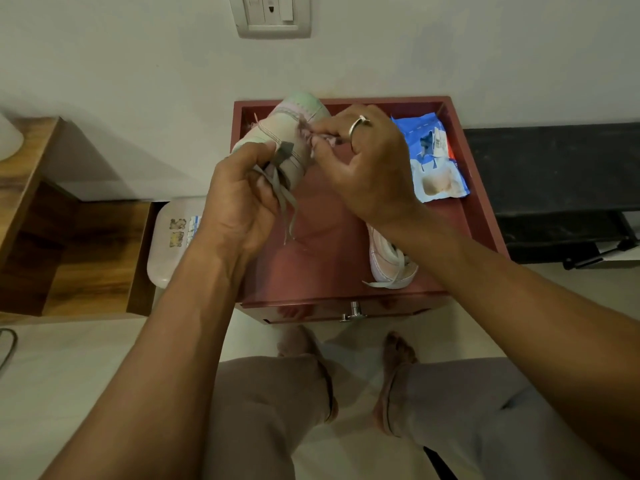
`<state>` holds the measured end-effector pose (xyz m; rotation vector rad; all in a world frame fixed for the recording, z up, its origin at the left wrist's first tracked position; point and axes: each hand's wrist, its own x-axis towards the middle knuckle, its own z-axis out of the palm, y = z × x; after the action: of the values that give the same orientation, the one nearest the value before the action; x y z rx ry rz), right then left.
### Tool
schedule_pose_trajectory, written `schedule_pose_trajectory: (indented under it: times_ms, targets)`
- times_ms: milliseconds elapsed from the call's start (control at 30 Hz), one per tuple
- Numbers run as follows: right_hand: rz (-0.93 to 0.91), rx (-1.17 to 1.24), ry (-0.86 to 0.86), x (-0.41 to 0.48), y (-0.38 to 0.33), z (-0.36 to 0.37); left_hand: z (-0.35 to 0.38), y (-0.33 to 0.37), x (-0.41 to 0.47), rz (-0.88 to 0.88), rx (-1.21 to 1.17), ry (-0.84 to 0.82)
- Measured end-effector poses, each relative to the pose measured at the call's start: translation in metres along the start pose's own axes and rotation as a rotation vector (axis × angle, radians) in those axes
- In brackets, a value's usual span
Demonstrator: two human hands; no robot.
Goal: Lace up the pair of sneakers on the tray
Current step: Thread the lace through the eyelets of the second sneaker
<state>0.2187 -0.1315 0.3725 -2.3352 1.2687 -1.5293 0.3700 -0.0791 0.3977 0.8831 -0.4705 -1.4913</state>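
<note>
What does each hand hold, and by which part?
The left hand grips the sneaker by its near end; the right hand pinches its lace.

A pale wall (138, 64) carries a socket plate (273, 15). A wooden cabinet (69, 237) stands left, a black bench (554, 168) right. The floor (571, 289) is light.

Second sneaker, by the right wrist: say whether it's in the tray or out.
In: the second sneaker lies inside the tray walls, partly hidden under the right forearm.
</note>
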Motion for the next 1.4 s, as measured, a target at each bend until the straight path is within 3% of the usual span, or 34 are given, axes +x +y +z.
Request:
schedule_pose_trajectory:
  times_ms: [233, 333, 467, 667, 833, 1033, 1233, 1400]
  targets:
    - [0.002, 0.11, -0.057, -0.01, -0.008, -0.001, -0.001, 0.007, -0.002, -0.012, -0.198, -0.091]
    - [0.036, 0.131, -0.05, -0.008, -0.003, 0.001, 0.0, 0.008, -0.001, -0.015, -0.175, -0.064]
    - [0.035, 0.129, -0.074, -0.013, -0.001, 0.008, -0.003, 0.009, -0.001, -0.024, -0.057, -0.005]
    - [0.048, 0.117, -0.041, -0.004, 0.002, 0.016, 0.01, 0.001, -0.006, 0.148, 0.358, 0.029]
    - [0.006, 0.18, -0.015, 0.0, -0.007, 0.023, 0.005, -0.001, -0.003, 0.198, 0.461, 0.012]
    - [-0.067, 0.223, -0.037, -0.012, -0.009, 0.034, -0.005, 0.0, 0.002, 0.177, 0.32, 0.079]
    - [0.062, 0.251, -0.02, -0.013, -0.014, 0.043, -0.011, 0.004, 0.004, 0.129, 0.147, 0.09]
    - [0.03, 0.314, -0.042, -0.007, -0.035, 0.05, -0.012, -0.001, 0.005, 0.158, 0.121, 0.054]
